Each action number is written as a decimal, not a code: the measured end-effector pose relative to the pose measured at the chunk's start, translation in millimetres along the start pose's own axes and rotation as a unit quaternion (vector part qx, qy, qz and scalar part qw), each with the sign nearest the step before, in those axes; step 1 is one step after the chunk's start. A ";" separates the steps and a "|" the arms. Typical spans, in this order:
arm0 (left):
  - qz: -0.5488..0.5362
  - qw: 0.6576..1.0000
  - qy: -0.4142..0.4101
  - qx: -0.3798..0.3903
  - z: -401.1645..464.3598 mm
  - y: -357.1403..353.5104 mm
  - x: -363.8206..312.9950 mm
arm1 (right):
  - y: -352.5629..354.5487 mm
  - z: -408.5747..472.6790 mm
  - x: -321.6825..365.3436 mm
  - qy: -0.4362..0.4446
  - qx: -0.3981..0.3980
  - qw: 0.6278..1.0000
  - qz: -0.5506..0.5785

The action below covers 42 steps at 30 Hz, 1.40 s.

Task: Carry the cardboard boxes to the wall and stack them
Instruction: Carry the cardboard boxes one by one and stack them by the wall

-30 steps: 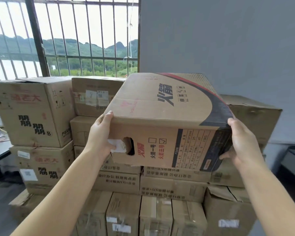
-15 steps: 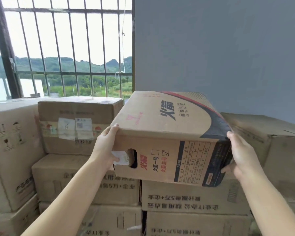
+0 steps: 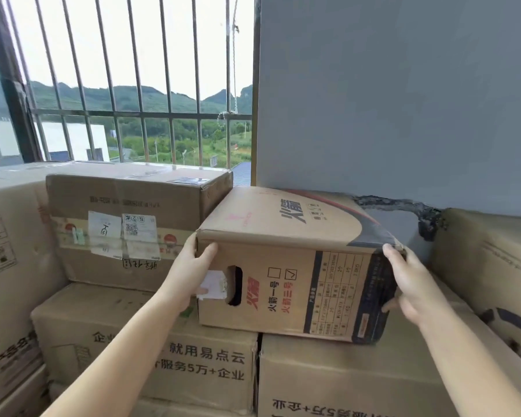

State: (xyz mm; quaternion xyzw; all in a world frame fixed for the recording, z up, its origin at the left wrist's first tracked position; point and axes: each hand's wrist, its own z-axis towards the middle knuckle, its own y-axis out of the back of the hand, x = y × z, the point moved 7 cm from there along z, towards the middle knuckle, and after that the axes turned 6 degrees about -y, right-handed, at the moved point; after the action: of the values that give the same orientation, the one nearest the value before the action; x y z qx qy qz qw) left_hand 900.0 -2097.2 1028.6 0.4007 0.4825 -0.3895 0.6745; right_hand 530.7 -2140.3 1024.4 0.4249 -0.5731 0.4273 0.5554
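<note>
A brown cardboard box [image 3: 286, 254] with black and red print and a cut-out handle hole sits on top of the stacked boxes [image 3: 343, 374], its far end against the grey wall [image 3: 388, 100]. My left hand [image 3: 190, 272] grips its near left corner, thumb on the front face, fingers hidden round the side. My right hand [image 3: 409, 287] holds the near right corner, fingers wrapped over the dark edge. The box's far side is hidden.
A taped box [image 3: 127, 224] with white labels stands just left of the held box. Another large box [image 3: 9, 266] is at far left, one more box [image 3: 494, 266] at right. A barred window [image 3: 118, 85] lies behind the stack.
The box has gone forward and down from mid-air onto the top of the stack by the wall. Both hands kept their hold on its corners. I have stepped closer.
</note>
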 end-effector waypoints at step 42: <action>0.055 0.900 0.063 0.427 -241.7 -55.3 189.4 | 102.1 -415.1 -279.0 -0.190 -0.293 0.936 0.049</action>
State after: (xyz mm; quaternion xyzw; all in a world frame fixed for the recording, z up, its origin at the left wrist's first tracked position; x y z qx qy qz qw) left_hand 811.5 -1922.8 785.5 0.6998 0.2883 -0.4946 0.4273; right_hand 552.1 -1709.6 751.2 0.2877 -0.7881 0.1783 0.5141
